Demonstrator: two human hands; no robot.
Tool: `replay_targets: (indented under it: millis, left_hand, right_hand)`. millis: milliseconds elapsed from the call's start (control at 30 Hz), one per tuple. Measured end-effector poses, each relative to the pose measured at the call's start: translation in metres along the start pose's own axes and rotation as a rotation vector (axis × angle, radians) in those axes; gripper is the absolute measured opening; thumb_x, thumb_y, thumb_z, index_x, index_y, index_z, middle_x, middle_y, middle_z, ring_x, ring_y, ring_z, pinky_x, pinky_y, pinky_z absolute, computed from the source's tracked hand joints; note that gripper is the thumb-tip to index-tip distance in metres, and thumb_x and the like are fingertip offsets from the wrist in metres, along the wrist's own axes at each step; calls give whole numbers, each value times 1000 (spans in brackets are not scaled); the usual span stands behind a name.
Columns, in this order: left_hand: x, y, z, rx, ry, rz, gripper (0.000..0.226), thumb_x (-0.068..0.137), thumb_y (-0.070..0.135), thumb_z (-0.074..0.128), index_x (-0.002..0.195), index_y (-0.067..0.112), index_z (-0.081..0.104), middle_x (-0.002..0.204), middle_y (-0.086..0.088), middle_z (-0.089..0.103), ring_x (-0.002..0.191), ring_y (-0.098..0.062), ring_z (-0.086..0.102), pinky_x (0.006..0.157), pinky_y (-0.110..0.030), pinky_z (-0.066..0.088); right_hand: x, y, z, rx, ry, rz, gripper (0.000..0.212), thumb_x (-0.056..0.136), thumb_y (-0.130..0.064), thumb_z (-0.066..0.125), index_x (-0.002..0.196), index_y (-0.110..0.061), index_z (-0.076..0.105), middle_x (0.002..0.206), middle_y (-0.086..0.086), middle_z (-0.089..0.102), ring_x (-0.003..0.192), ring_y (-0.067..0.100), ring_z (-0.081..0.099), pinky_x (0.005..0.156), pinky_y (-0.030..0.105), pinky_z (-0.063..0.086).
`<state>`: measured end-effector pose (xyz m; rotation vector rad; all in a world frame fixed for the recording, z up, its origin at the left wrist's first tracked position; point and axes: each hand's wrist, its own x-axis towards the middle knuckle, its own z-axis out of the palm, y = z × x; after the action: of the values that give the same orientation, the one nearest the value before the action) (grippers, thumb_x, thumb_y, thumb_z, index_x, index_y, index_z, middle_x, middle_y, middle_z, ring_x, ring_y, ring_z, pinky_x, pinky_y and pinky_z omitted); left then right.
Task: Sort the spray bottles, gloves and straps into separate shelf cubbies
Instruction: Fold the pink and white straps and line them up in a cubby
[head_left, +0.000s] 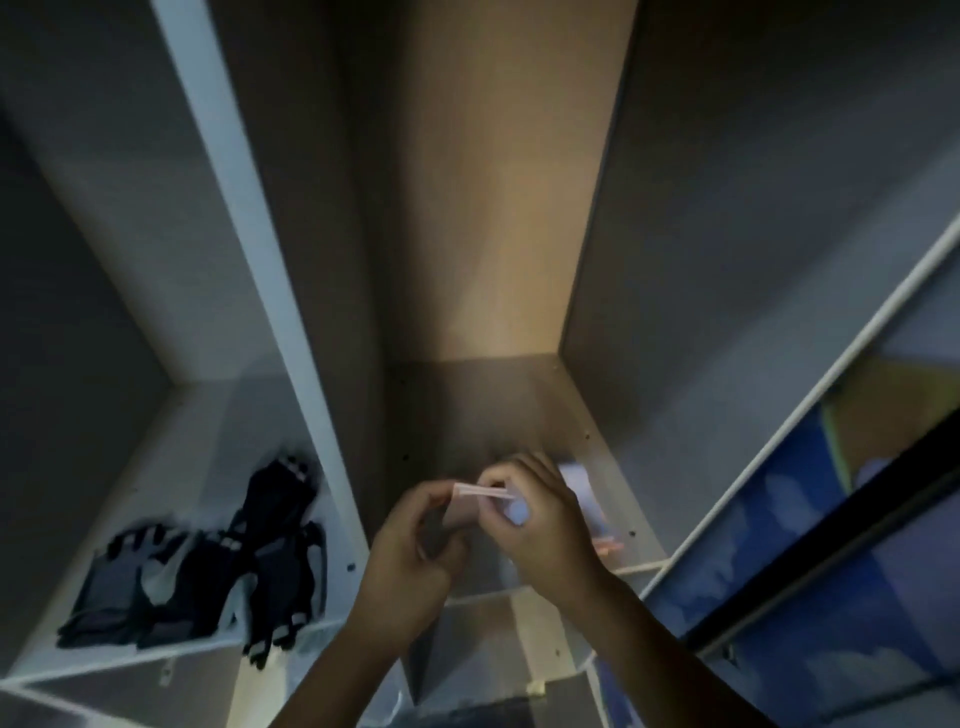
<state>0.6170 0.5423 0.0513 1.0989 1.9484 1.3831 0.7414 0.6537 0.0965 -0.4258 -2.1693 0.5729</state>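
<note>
Both my hands are inside the middle cubby (467, 405), low over its floor. My left hand (415, 545) and my right hand (535, 519) pinch a thin pale strap (480, 491) between them, stretched flat from one to the other. Behind my right hand lie pale and orange items (587, 499) on the cubby floor, mostly hidden and blurred. In the left cubby (218, 415) a pile of black and grey gloves (218, 566) lies near the front edge. No spray bottle shows.
A white divider panel (260, 270) separates the left cubby from the middle one. A grey side wall (727, 260) closes the middle cubby on the right. Lower shelves (478, 644) sit below my wrists. Blue and yellow surfaces (831, 519) show at the far right.
</note>
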Motion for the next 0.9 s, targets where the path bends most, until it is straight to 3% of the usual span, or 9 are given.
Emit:
replay_targets:
  millis: [67,167,267,400,633,733,900]
  left_hand:
    - [-4,49,-14,-46,4,28,39,87,37,72,123,29,59,116,8,68,108,-13,66,93,-45,56]
    - [-12,126,-34,-128,-24,68,27,86,27,73,112,26,64,105,4,72,99,-16,69,87,-39,58]
    - [-30,190,-49,-216,-63,140,17,89,12,71,105,19,68,97,0,74,91,-14,70,75,-22,54]
    - [-45,249,-59,-297,-80,202,22,92,13,67,112,21,68,101,-1,75,94,-14,72,80,-25,56]
    - [-56,285,-73,-309,-177,187,28,89,7,69,115,17,67,107,2,76,101,-15,72,83,-31,60]
    - [-55,291,-80,-237,-195,228,33,86,11,72,116,22,66,115,8,72,108,-9,68,86,-31,59]
    - [-52,297,-72,-153,-212,207,48,80,13,78,119,33,57,121,17,66,117,-8,62,96,-41,56]
  right_hand:
    - [29,-29,-33,64,-35,27,7,84,-16,68,88,-20,68,87,-9,64,86,11,60,78,26,48]
    - [66,-75,-84,209,-111,170,17,85,-8,72,88,-25,68,86,-9,66,82,7,62,74,15,45]
    - [93,-107,-125,301,-91,241,14,84,-10,75,81,-22,68,79,-3,68,72,10,61,68,25,48]
    - [114,-137,-161,404,-82,266,15,83,-8,77,77,-19,69,71,-4,66,67,5,58,63,22,46]
    - [138,-173,-204,472,-19,215,17,84,-11,77,75,-23,68,70,-4,65,62,6,57,55,20,45]
    - [149,-175,-221,456,42,262,10,87,-14,74,80,-16,67,68,-3,64,57,6,55,46,20,41]
    - [165,-167,-243,548,116,314,8,90,-13,71,87,-8,64,73,5,64,65,17,58,48,25,45]
